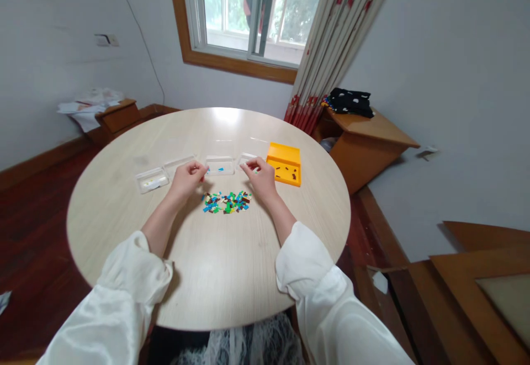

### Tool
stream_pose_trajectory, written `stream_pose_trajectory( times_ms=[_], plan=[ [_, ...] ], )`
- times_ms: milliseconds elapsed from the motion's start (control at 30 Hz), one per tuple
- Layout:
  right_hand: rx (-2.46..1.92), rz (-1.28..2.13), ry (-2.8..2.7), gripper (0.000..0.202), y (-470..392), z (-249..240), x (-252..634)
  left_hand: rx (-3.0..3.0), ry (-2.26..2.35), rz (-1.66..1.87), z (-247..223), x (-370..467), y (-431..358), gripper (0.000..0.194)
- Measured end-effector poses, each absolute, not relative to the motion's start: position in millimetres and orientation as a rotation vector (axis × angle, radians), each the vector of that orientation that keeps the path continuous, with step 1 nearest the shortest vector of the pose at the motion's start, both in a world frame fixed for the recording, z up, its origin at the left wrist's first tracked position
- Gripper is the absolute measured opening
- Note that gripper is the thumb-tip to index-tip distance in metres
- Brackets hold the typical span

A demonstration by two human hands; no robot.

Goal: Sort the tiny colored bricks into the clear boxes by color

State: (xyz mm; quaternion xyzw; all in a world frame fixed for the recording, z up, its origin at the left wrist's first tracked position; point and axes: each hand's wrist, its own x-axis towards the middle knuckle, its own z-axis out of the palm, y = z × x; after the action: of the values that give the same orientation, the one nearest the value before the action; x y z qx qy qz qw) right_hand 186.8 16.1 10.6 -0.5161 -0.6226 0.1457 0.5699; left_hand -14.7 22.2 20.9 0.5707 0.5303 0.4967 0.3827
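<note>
My left hand is closed in a pinch at the left end of the middle clear box. A small blue brick shows at its fingertips. Another blue brick lies inside that box. Over the right-hand clear box my right hand has its fingers pinched together, partly hiding the box. A speck of green shows by these fingers, but what they hold is too small to make out. Between my forearms lies a pile of small blue, green, brown, white and yellow bricks.
An open yellow box with several brown bricks stands on the right. On the left sits a clear box with pale and yellow pieces, its lid beside it. All are on a round wooden table. A wooden cabinet stands beyond the table's right edge.
</note>
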Motion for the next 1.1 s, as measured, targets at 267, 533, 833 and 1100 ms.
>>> stream_pose_trajectory(
  times_ms=[267,533,833,1100],
  plan=[
    [-1.336,0.08,-1.076,0.016,30.3,14.1,234.9,1.814,1.495,1.028,10.4,-25.3,27.8,0.03],
    [-1.404,-0.141,-0.989,0.017,33.1,8.3,250.2,1.84,1.322,0.726,15.3,-32.8,24.9,0.016],
    [-1.361,-0.055,-1.018,0.017,33.7,9.2,244.4,1.831,1.235,0.676,14.9,-33.1,25.1,0.008],
    [-1.323,0.055,-1.068,0.016,31.0,10.6,235.9,1.866,1.207,0.642,18.8,-38.0,23.8,0.01]
  ],
)
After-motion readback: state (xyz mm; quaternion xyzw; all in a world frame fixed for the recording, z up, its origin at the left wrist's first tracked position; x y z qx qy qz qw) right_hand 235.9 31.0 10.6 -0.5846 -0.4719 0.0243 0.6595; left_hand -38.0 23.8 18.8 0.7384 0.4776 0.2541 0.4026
